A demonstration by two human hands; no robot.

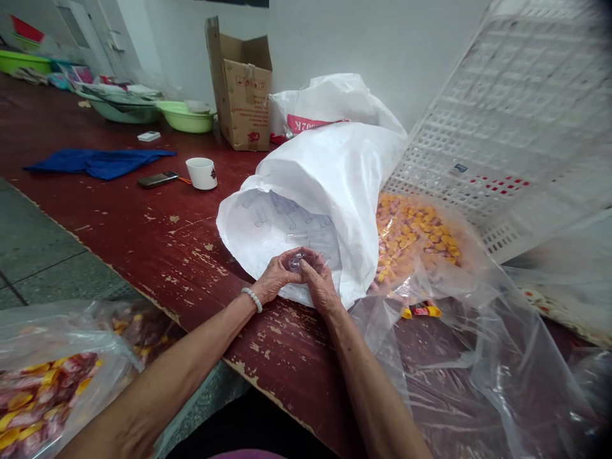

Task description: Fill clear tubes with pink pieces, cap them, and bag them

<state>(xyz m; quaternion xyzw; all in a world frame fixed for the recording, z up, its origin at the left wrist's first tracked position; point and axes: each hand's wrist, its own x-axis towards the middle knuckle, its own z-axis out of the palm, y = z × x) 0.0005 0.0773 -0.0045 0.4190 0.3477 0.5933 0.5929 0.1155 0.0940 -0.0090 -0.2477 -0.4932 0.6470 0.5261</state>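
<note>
At the near edge of the red table (143, 223), in the head view, we see both bare hands meet at the open mouth of a white sack (335, 178). The left hand (275, 278), with a bracelet of pale beads (252, 299) on its wrist, and the right hand (319, 284) press their fingertips together around a small clear piece (296, 260). Each hand is clenched on it from its own side, and the piece sits just above the sack's lower lip. Inside the sack we make out more clear tubes (287, 217), though the plastic is too faint to tell their shape.

Just to the right of the sack lies a clear bag (478, 357) that holds a heap of orange and yellow pieces (411, 239). A white plastic crate (516, 127) leans tilted above them. Two red and yellow packets (421, 311) lie on the clear film near the right wrist.

Farther back on the table we see a white cup (201, 173), a dark phone (157, 180) beside it, a blue cloth (100, 161), green basins (186, 116) and an open cardboard box (243, 89) by the wall. At the lower left, another bag of red and yellow packets (43, 382) sits close to the left forearm.
</note>
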